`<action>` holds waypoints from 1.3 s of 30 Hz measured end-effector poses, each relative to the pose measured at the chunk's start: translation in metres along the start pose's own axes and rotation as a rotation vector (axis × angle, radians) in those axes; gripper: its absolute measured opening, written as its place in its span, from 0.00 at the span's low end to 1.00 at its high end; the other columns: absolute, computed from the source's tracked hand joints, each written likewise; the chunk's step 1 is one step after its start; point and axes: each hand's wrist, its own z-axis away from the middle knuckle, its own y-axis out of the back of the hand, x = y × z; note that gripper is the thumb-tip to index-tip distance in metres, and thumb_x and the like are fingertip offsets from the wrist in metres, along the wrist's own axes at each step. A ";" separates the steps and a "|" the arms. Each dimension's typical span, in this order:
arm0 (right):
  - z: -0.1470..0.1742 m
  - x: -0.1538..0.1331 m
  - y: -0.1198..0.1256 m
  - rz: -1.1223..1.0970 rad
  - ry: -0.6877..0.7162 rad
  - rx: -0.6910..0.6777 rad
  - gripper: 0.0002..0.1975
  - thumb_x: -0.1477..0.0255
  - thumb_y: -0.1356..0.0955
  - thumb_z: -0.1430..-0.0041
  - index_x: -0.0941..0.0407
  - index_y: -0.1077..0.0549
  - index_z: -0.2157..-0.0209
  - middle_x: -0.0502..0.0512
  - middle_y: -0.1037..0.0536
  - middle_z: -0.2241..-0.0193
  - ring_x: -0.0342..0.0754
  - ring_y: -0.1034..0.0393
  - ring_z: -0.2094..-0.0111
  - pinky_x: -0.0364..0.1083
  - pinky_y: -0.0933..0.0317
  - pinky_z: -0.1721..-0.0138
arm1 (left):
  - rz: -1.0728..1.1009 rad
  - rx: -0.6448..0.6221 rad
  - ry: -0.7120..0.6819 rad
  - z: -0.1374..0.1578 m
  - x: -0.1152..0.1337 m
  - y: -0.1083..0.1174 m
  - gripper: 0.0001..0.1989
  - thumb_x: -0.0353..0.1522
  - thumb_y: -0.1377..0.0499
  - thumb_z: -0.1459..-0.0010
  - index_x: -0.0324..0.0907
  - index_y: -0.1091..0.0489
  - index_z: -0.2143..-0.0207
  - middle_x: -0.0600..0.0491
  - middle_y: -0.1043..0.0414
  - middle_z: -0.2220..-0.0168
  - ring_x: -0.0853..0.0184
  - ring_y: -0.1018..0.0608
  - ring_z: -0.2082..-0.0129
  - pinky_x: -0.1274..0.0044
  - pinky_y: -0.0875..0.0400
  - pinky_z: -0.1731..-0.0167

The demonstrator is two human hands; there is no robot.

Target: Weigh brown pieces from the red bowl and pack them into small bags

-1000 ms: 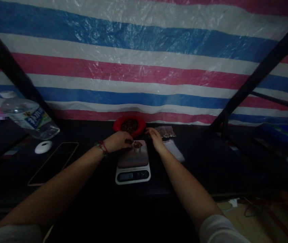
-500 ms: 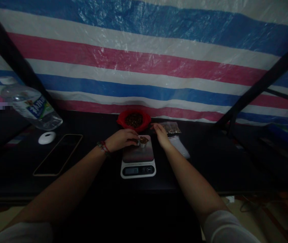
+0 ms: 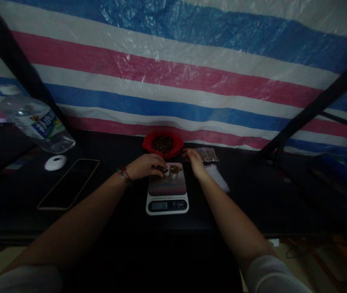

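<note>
A white kitchen scale (image 3: 167,206) with a metal plate stands in front of me, its display lit. Two small metallic cups of brown dried pieces are on the plate; the right one (image 3: 174,175) stands free. My left hand (image 3: 147,166) has thumb and fingers closed around the left small cup (image 3: 165,172), partly hiding it. To the right of the scale, my right hand (image 3: 194,162) holds nothing, its fingers apart. Behind the scale is a red bowl (image 3: 178,144) filled with similar brown pieces.
Right of the bowl lies a clear zip bag (image 3: 207,154) with brown bits, and nearer me a whitish plastic packet (image 3: 218,179). On the left are a phone (image 3: 69,185), a white earbud-type case (image 3: 55,162) and a large plastic bottle (image 3: 39,122). A striped sheet (image 3: 173,77) hangs behind.
My left fingers have drawn slightly left, and a gap shows between the two cups. The right hand stays almost in place. The view has shifted a little.
</note>
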 end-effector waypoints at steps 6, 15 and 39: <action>0.000 0.002 0.000 -0.006 0.011 0.006 0.24 0.52 0.38 0.45 0.56 0.28 0.58 0.53 0.25 0.68 0.48 0.31 0.64 0.44 0.38 0.66 | -0.063 0.032 0.005 0.001 -0.001 0.003 0.10 0.34 0.40 0.43 0.43 0.25 0.59 0.51 0.26 0.56 0.69 0.25 0.56 0.80 0.33 0.54; 0.001 -0.003 -0.001 -0.001 -0.011 0.013 0.25 0.52 0.37 0.47 0.57 0.28 0.58 0.54 0.25 0.68 0.48 0.31 0.64 0.45 0.38 0.67 | -0.129 0.162 0.029 0.004 -0.003 0.003 0.10 0.34 0.44 0.41 0.42 0.24 0.61 0.51 0.26 0.55 0.68 0.25 0.55 0.77 0.32 0.53; -0.001 -0.002 -0.002 -0.013 -0.004 0.003 0.21 0.54 0.35 0.48 0.55 0.27 0.60 0.53 0.25 0.68 0.48 0.30 0.65 0.44 0.39 0.68 | -0.091 0.174 -0.065 0.001 -0.001 -0.006 0.08 0.34 0.42 0.42 0.42 0.24 0.63 0.51 0.24 0.59 0.69 0.23 0.59 0.78 0.30 0.57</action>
